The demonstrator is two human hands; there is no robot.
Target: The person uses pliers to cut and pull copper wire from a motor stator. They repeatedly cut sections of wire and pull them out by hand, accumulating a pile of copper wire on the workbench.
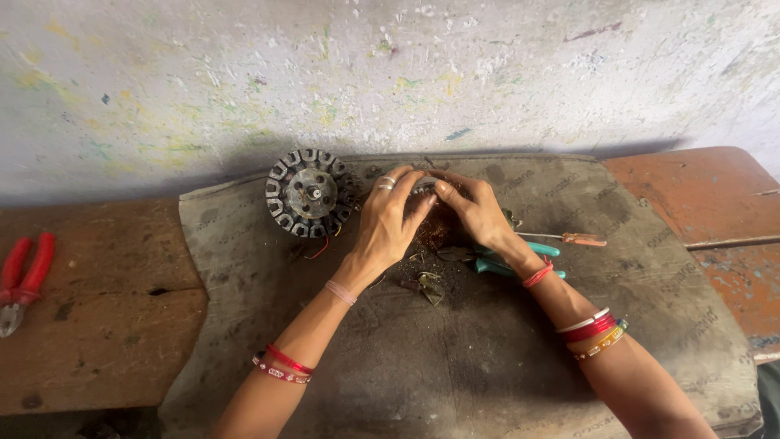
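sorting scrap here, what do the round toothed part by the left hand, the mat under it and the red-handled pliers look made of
Round toothed part: looks like dull grey metal, with a shiny hub and slotted teeth around its rim.
Mat: seems coarse woven sacking, grey-brown and grimy; the weave shows faintly.
Red-handled pliers: glossy red grips, probably plastic or rubber, over grey steel-looking jaws.

Under your hands [431, 213] lies a coarse, matt grey cloth [455, 366] over the worn wooden surface [97, 325]. Just left of them, the stator [310, 193] looks like dull metal. Right of them, the plier handles [543, 249] are glossy green plastic.
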